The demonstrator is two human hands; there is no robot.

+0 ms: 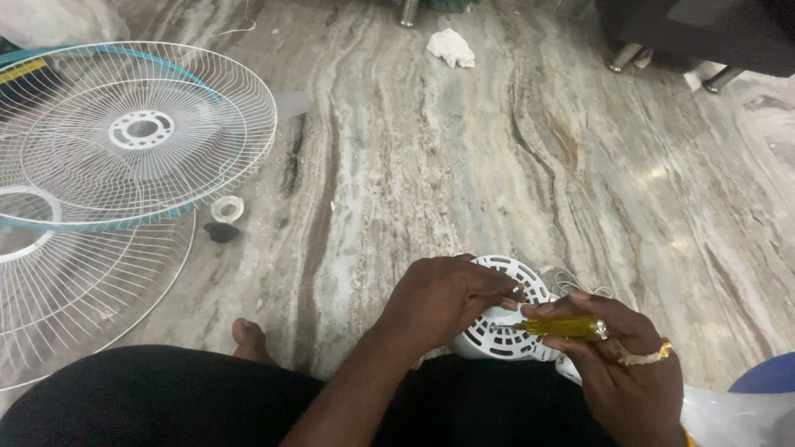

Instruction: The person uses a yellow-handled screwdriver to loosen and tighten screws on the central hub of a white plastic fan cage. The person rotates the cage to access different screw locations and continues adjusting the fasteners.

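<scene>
The person's lap, in black cloth (166, 397), fills the bottom of the view, with a bare toe (248, 335) poking out onto the floor (464, 165) just past it. Over the lap, both hands work close together. The left hand (443, 298) is cupped over the top of a white motor housing (497, 335), a round vented plastic shell, fingers curled down on it and holding it steady. The right hand (617, 368) is closed around a screwdriver (567, 327) with a clear yellow handle, lying sideways with its tip pointing at the housing, right beside the left fingertips. A gold ring (650, 356) shows on a right finger. A thin white cord (571, 281) loops on the floor just behind the housing.

Well off to the left, two white wire fan guards lie on the marble floor: the upper guard (132, 132), with a teal rim, overlaps the lower guard (74, 290). Just beside them sit a small white ring (227, 209) and a dark cap (221, 233). Far across the floor lies a crumpled white rag (451, 47), near furniture legs (621, 58). A blue object (766, 377) peeks in at the right edge.
</scene>
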